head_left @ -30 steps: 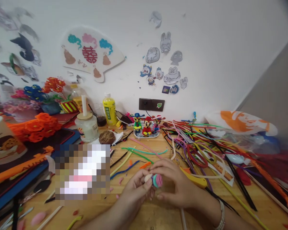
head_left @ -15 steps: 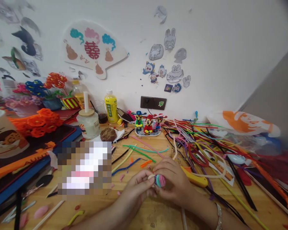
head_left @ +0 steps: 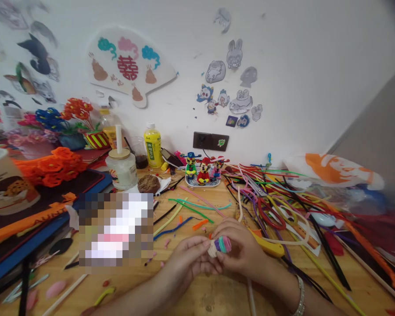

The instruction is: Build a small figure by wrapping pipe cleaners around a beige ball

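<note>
Between both hands, above the near middle of the table, is a small rounded pipe-cleaner piece point(head_left: 222, 244) wound in cream, purple, teal and pink bands. My left hand point(head_left: 191, 255) pinches its cream end between thumb and fingers. From the other side my right hand point(head_left: 242, 246) curls round the purple, teal and pink part; some of its fingertips are hidden. A pale stem point(head_left: 251, 294) lies below my right wrist. Beyond my hands lie a blue pipe cleaner point(head_left: 173, 228) and orange scraps point(head_left: 200, 224).
Three small figures point(head_left: 203, 172) stand on a tray at the back. A tangle of coloured pipe cleaners point(head_left: 266, 206) and a yellow-handled tool point(head_left: 270, 246) lie to the right. At left are a lidded glass jar point(head_left: 121, 169), a yellow bottle point(head_left: 153, 147) and a paper cup point(head_left: 8, 182).
The pipe-cleaner piece has turned and shifted slightly right, so more of its cream end and purple band shows. Both hands keep hold, with fingers slightly moved.
</note>
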